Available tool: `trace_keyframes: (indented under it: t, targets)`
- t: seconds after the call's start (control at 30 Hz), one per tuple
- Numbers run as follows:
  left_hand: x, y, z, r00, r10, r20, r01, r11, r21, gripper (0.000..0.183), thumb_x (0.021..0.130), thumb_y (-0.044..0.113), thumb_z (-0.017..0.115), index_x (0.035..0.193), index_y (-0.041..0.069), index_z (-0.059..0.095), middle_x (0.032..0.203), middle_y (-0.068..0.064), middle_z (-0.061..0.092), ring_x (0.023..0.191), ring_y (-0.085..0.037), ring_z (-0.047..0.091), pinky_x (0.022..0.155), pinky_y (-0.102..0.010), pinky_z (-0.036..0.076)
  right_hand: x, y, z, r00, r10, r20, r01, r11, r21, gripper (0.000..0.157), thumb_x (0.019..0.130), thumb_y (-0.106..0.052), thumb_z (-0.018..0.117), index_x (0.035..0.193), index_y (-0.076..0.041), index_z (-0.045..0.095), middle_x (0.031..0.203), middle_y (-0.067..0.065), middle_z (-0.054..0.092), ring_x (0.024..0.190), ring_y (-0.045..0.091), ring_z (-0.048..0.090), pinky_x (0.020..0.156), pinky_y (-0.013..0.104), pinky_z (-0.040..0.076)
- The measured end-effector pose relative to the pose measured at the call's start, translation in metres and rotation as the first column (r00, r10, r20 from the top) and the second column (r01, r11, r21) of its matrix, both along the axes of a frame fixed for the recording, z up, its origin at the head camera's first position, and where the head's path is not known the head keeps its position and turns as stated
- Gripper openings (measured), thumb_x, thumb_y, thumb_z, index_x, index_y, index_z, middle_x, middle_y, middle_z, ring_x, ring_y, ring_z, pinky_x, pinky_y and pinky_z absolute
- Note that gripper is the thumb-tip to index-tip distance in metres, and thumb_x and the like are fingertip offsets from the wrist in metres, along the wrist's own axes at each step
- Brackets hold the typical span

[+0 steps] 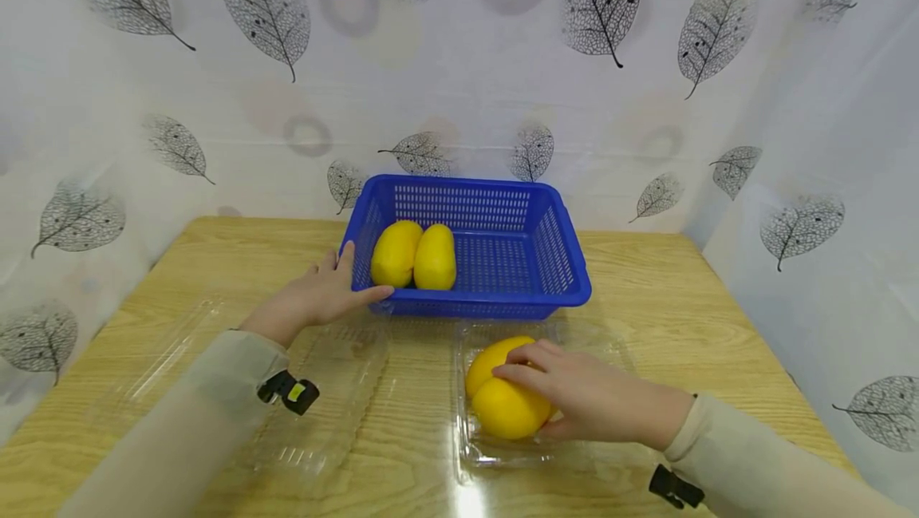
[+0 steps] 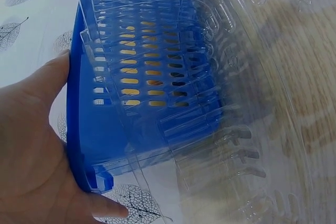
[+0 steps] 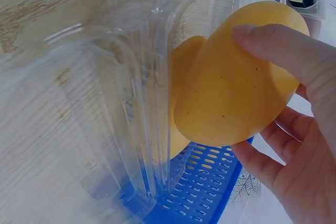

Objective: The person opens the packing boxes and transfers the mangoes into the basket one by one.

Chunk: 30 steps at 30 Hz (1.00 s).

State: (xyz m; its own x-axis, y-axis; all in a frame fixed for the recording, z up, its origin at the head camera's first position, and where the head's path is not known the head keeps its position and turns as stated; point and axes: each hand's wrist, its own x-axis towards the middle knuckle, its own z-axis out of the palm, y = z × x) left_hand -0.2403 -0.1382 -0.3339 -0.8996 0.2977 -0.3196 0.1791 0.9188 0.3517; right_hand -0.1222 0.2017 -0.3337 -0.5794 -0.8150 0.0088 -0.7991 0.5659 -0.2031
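Observation:
My right hand [image 1: 574,386] grips a yellow mango [image 1: 508,409], its thumb and fingers curled round the speckled skin in the right wrist view. Another mango [image 1: 495,358] lies against it, in the clear plastic container [image 1: 495,458] at front right. At the blue basket's near left corner, my left hand [image 1: 319,294] rests with fingers spread, the thumb along the front rim. Inside the basket [image 1: 495,297], two yellow mangoes [image 1: 395,255] sit side by side at the left. The left wrist view shows the basket's slotted wall behind clear plastic.
An open clear plastic container [image 1: 309,454] lies on the wooden table [image 1: 409,454] under the left forearm. Leaf-patterned sheeting [image 1: 445,63] hangs behind the table and along both sides. Each wrist wears a black strap.

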Motion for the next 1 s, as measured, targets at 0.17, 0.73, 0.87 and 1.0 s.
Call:
trace_keyframes:
  t: [0.17,0.73,0.87,1.0]
  targets:
    - [-0.0001,-0.0016,-0.0008,1.0,0.014,0.014,-0.014,1.0,0.003,0.116,0.077,0.082,0.03,0.145,-0.002,-0.013,0.146,-0.037,-0.005,0.127,-0.06,0.01,0.098,-0.069,0.016,-0.0008,-0.0006,0.0028,1.0,-0.013,0.015,0.013,1.0,0.019,0.075,0.07,-0.025,0.082,0.135,-0.015,0.046,0.128,0.001,0.048,0.113,0.018,0.047,0.091,0.037,0.046]
    - [0.002,-0.0004,-0.0047,0.995,0.064,0.073,-0.067,0.997,0.049,0.12,0.074,0.083,0.035,0.144,0.002,-0.02,0.145,-0.038,-0.006,0.127,-0.059,0.01,0.097,-0.071,0.012,0.0023,0.0031,0.0084,1.0,-0.022,-0.015,0.022,1.0,0.008,0.071,0.071,-0.027,0.081,0.133,-0.014,0.048,0.125,0.002,0.049,0.112,0.019,0.048,0.089,0.037,0.048]
    - [0.0008,-0.0005,-0.0047,0.994,0.063,0.084,-0.069,0.995,0.067,0.12,0.075,0.083,0.035,0.143,0.002,-0.023,0.145,-0.038,-0.007,0.128,-0.058,0.011,0.098,-0.07,0.015,0.0012,0.0038,0.0084,0.999,-0.024,-0.026,0.024,1.0,0.006,0.072,0.07,-0.028,0.082,0.132,-0.014,0.048,0.125,0.003,0.05,0.112,0.019,0.048,0.089,0.037,0.048]
    - [0.0008,-0.0015,-0.0028,0.994,0.057,0.091,-0.063,0.996,0.069,0.118,0.077,0.081,0.035,0.143,0.001,-0.021,0.145,-0.037,-0.007,0.129,-0.057,0.013,0.098,-0.069,0.017,0.0002,0.0039,0.0091,0.999,-0.019,-0.033,0.019,1.0,0.002,0.072,0.07,-0.026,0.082,0.132,-0.014,0.048,0.125,0.003,0.05,0.112,0.019,0.048,0.088,0.038,0.048]
